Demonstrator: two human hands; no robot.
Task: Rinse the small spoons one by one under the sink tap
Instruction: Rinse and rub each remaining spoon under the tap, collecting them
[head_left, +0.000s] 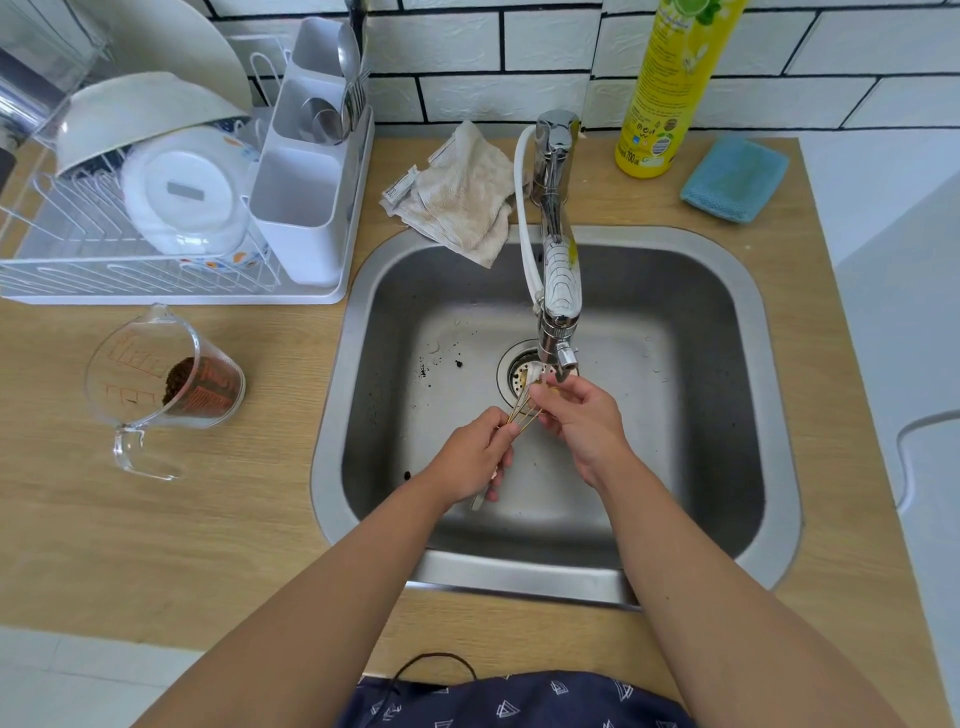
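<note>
My left hand (475, 457) grips a small bundle of thin, gold-coloured metal spoons (523, 411) by their handle ends, the stems fanning out toward the chrome sink tap (557, 291). My right hand (579, 415) pinches the far end of one spoon, with the fingertips (545, 392) right under the spout, over the drain of the stainless steel sink (727, 291). The bowls of the spoons are hidden behind my fingers and a pale blur of what I take to be running water, so I cannot tell their shape.

I judge these spoons very light and stiff, and slippery once wet; the slender stems could slide past each other in the bundle. The safest hold seems to be on the handle ends, firmly pinched, with one stem drawn away from the others so its bowl meets the stream alone.

They look like fine golden wires from here, close together and crossing slightly near my left thumb. Dark specks lie on the sink floor to the left of the drain.
</note>
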